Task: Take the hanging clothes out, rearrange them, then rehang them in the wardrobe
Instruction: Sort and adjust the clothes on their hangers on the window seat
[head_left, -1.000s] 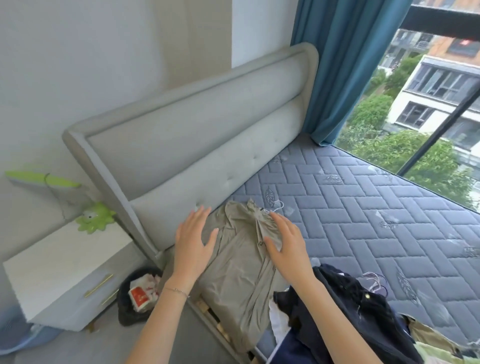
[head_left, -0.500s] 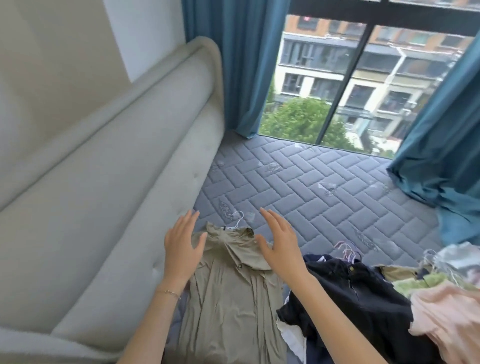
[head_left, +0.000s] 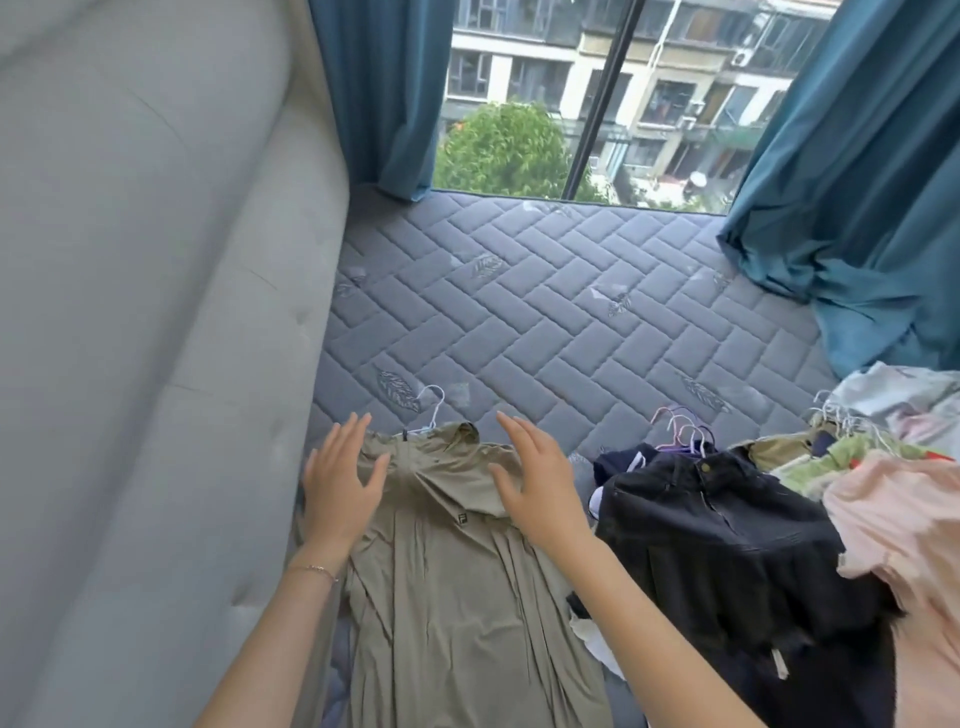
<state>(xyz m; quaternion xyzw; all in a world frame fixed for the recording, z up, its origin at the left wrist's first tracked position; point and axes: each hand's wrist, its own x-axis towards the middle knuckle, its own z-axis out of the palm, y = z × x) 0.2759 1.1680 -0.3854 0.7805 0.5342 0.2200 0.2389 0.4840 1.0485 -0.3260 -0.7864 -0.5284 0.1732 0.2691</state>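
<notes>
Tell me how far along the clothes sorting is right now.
Done: clothes are out, lying on the mattress with hangers attached. In hand: the khaki shirt lies flat on its white hanger, left hand and right hand open at its shoulders. Left: the black garment and pink garment sit heaped; the wardrobe isn't in view.

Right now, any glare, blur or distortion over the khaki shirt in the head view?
Head view: even daylight from the window, no glare on the khaki shirt; left hand and right hand fairly sharp; wide-angle lens bends the headboard near the frame edge.
</notes>
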